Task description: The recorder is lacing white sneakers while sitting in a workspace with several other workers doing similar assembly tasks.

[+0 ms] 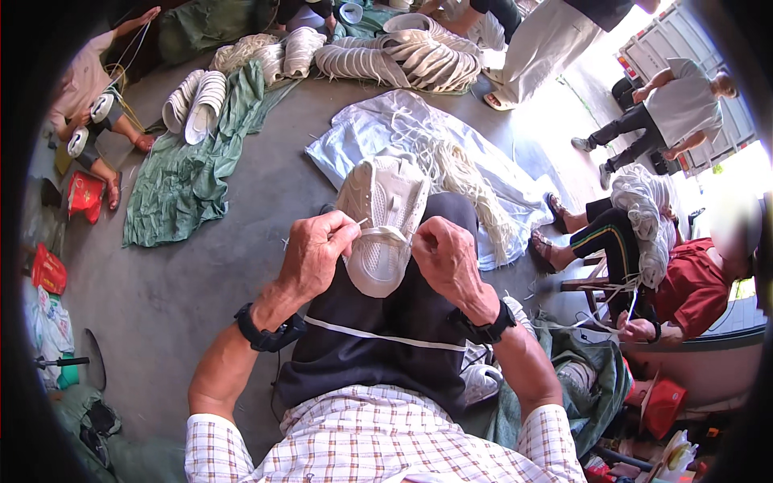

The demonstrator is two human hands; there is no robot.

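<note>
A white sneaker-like shoe rests on my dark-trousered thighs, its rounded toe pointing toward me. Across its front, near the toe, runs a flat white shoelace. At the shoe's left edge my left hand is closed in a pinch, with a thin white lace tip sticking out past the fingertips. My right hand is closed beside the right edge, fingers curled together; what they hold is hidden. Another stretch of white lace lies across my thighs, below the shoe.
Ahead, a white sheet bears a heap of loose laces. Nested rows of white shoes lie beyond. Green sacking is at left. A seated person in red handles laces at right. More white shoes sit beside my right thigh.
</note>
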